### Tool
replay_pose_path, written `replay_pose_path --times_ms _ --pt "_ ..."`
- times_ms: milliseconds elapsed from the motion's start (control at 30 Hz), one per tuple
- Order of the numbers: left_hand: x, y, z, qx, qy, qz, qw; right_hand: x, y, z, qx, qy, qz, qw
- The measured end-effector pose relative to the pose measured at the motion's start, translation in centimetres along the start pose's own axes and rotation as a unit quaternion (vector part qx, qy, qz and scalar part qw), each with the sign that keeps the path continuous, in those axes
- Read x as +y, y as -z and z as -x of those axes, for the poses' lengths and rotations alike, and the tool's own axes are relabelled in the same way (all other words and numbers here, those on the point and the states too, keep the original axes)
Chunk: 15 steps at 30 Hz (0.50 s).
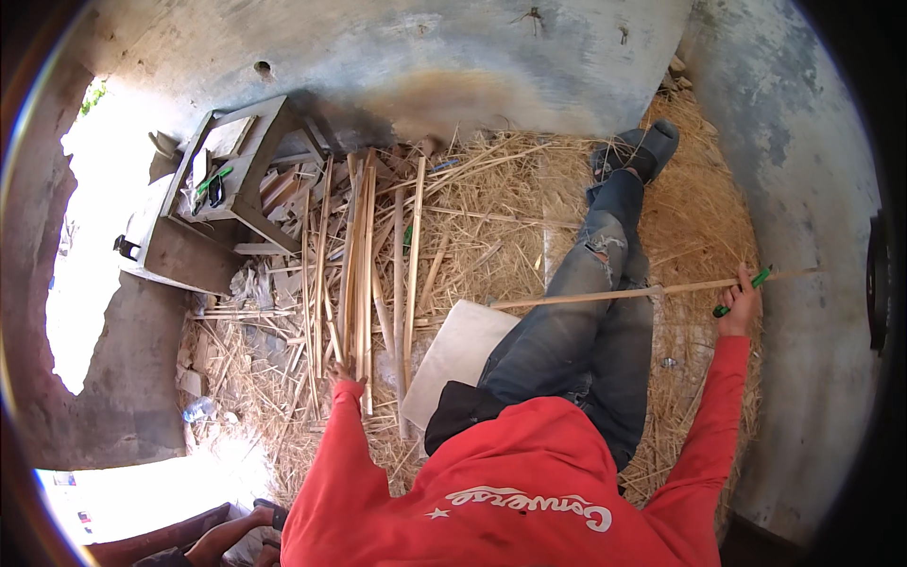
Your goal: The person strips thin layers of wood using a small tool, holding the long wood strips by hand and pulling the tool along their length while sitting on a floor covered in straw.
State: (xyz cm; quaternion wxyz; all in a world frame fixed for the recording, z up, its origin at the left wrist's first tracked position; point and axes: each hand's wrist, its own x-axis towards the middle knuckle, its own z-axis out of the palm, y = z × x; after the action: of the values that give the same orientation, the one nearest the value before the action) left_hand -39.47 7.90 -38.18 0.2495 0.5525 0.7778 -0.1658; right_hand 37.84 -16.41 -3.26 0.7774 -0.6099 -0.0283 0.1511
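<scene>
Low on the left, my left hand (347, 369) closes at the near ends of a bundle of long, pale bamboo strips (356, 255); its fingers are small and partly hidden among them. Out to the right, my right hand (742, 304) is wrapped around a slim green tool (761, 276) whose tip I cannot make out clearly. A single bamboo strip (567, 299) runs across my legs (590, 293) and meets that hand, its thin end sticking out past the fingers. A pale flat sheet (458, 354) lies beside my left thigh.
A wooden stool-like frame (248, 194) lies at the far left, with another green tool (213, 180) on it. Shavings (491, 189) cover the floor. Walls (812, 189) stand close at the right and ahead. Another person's leg (222, 539) shows at lower left.
</scene>
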Motion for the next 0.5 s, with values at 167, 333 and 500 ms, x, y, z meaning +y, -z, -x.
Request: replay_pose_path --times_ms 167,333,500 --pt "1.4 -4.4 1.6 0.121 -0.120 0.134 0.976 1.2 -2.5 1.0 -0.007 -0.040 0.005 0.999" --pt "-0.2 -5.6 1.0 0.198 -0.154 0.102 0.963 1.4 -4.9 1.6 -0.032 -0.043 0.039 0.998" --pt "-1.5 -5.6 -2.1 0.055 -0.072 0.317 0.944 1.2 -5.8 1.6 -0.051 -0.019 0.045 0.998"
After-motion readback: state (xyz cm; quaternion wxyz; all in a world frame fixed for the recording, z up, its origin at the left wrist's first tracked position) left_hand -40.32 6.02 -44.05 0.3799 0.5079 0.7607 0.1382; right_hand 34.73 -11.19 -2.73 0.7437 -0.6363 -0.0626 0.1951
